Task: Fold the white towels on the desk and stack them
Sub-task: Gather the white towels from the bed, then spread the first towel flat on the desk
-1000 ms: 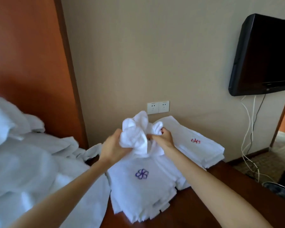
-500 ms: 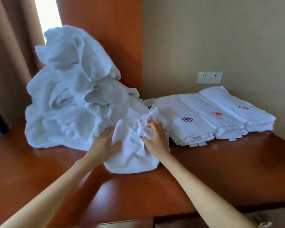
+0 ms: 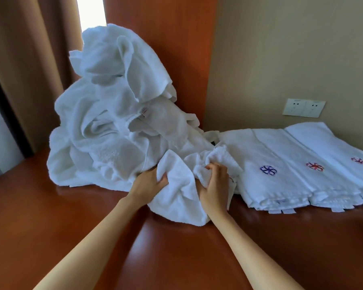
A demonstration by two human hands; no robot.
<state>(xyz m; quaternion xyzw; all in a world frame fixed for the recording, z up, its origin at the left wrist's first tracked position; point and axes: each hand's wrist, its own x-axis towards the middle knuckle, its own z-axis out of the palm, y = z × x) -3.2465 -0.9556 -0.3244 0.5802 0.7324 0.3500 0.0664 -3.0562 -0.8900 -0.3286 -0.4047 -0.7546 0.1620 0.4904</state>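
Note:
A crumpled white towel [image 3: 177,197] lies on the brown desk [image 3: 176,258] in front of me. My left hand [image 3: 149,183] grips its left fold and my right hand [image 3: 215,185] grips a bunch of its cloth on the right. Behind it rises a tall heap of unfolded white towels [image 3: 117,114]. To the right, three overlapping stacks of folded white towels [image 3: 298,168] lie in a row, one with a purple emblem [image 3: 268,170] and two with red emblems.
An orange wooden panel [image 3: 176,49] and a beige wall with a double socket [image 3: 303,107] stand behind the desk. Brown curtains [image 3: 29,59] hang at the left. The desk's near part is bare wood.
The towel was held up in the air over the folded stacks; both hands have brought it down onto the desk beside the heap. My view has swung left and downward.

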